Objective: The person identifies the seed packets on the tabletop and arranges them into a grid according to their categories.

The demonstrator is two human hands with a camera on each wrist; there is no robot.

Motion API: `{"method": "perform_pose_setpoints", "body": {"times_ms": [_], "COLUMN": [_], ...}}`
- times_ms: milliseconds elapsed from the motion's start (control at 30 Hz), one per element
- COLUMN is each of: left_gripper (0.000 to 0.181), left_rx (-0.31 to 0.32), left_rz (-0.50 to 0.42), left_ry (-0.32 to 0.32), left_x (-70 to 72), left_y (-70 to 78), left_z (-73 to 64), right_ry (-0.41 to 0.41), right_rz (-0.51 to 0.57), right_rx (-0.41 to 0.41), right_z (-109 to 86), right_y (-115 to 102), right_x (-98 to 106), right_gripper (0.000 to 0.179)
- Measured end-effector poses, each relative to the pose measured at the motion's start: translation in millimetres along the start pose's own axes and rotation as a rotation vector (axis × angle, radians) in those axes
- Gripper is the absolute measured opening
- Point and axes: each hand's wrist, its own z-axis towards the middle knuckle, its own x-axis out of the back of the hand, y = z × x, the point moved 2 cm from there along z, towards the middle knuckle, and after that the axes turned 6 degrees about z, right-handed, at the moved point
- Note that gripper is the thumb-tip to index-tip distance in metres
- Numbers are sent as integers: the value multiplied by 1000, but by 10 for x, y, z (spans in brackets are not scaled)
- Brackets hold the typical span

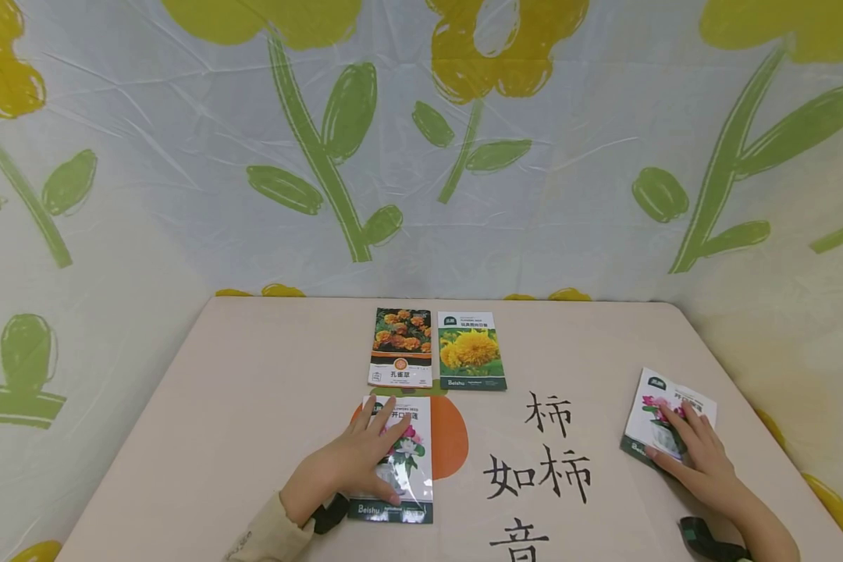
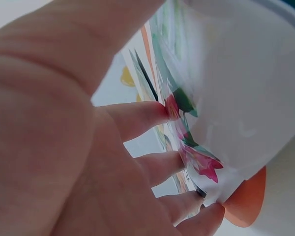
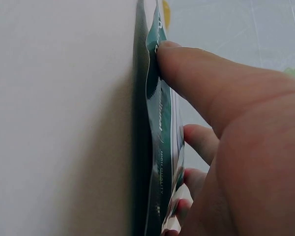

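Observation:
My left hand [image 1: 354,460] lies with spread fingers on a white seed packet [image 1: 416,468] that has pink flowers and a dark green bottom band. Its fingertips touch the glossy front, also in the left wrist view, where the packet [image 2: 236,78] looks bulged. At the right, my right hand [image 1: 702,460] rests its fingertips and thumb on a second seed packet [image 1: 642,414] of the same design, tilted on the table. In the right wrist view, the thumb presses the green band of this packet [image 3: 155,123], and the other fingertips touch its front.
Two more seed packets lie side by side farther back: one with orange marigolds [image 1: 400,343], one with a yellow flower [image 1: 472,351]. An orange persimmon print [image 1: 451,437] and black characters [image 1: 548,468] mark the pink table [image 1: 253,390]. A flower-printed cloth [image 1: 197,195] hangs behind.

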Motion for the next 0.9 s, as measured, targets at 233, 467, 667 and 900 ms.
{"method": "perform_pose_setpoints", "body": {"times_ms": [233, 467, 667, 900], "left_gripper": [110, 111, 110, 110], "left_rx": [1, 13, -3, -7], "left_rz": [6, 7, -7, -22], "left_ry": [-5, -9, -11, -12], "left_x": [10, 5, 2, 0], "left_y": [19, 29, 13, 19], "left_z": [-9, -10, -19, -13], "right_ry": [-4, -9, -9, -9], "right_rz": [3, 0, 0, -5], "right_rx": [-3, -19, -23, -22], "right_z": [0, 6, 10, 13], "right_y": [-9, -7, -9, 9], "right_x": [4, 6, 4, -7], "right_gripper": [75, 75, 75, 75]}}
